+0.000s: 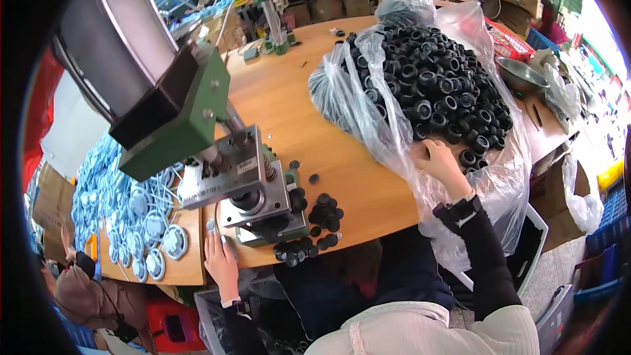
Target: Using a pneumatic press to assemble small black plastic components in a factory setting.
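Observation:
My right hand [439,160] is at the near left edge of a heap of black round caps [430,85], which spreads out of a clear plastic bag [342,95]. Its fingers are curled, and a bit of black shows between thumb and fingers, seemingly one of the caps. On the table's front edge, my left hand [221,266] lies with fingers stretched forward, beside the base of a green and metal press [253,190]. Nothing shows in that hand. Small black discs [325,213] lie in a loose cluster right of the press base.
Light blue round parts with cords [135,204] are piled left of the press. A metal bowl [522,73] and a red basket [509,39] stand beyond the bag. Another person [98,289] sits at the lower left. Blue crates [601,250] stand at the right.

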Tool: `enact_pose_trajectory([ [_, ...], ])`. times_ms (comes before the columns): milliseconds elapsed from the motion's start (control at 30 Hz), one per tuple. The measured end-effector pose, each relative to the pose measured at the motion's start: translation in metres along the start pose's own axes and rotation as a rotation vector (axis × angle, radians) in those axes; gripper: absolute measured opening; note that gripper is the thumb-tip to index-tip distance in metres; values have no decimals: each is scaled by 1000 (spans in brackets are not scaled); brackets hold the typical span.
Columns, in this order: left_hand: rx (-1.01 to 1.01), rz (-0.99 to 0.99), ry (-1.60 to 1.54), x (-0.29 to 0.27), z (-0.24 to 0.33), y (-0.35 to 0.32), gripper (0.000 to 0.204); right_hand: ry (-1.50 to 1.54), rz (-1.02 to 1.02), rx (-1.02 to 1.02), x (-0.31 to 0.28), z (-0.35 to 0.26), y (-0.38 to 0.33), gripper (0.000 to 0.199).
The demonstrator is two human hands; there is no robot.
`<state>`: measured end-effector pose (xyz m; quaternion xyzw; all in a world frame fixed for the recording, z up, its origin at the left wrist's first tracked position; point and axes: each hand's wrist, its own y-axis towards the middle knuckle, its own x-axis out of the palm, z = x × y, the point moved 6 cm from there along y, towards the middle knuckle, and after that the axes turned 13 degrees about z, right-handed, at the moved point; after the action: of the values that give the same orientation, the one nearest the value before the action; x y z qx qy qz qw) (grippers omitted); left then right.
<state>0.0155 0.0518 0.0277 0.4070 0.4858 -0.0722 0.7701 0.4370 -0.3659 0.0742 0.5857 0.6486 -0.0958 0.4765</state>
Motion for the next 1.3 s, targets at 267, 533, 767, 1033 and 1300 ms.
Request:
enact_pose_trajectory([
  [267,-52,188,-157,-21,26,-7,43,-69,-29,39,8,66,12,46],
  [533,-112,367,-808,-90,134,46,49,1167,-120,521,-42,0,-36,43],
  [767,-196,456,-982,-74,163,91,25,1140,-280,370,-46,-59,-73,46],
  [1033,-92,579,-606,-85,165,45,44,1260,-354,243,-13,-193,-68,40],
  [1300,-417,336,-435,-81,56,-124,42,777,-121,-519,51,-310,-76,46],
])
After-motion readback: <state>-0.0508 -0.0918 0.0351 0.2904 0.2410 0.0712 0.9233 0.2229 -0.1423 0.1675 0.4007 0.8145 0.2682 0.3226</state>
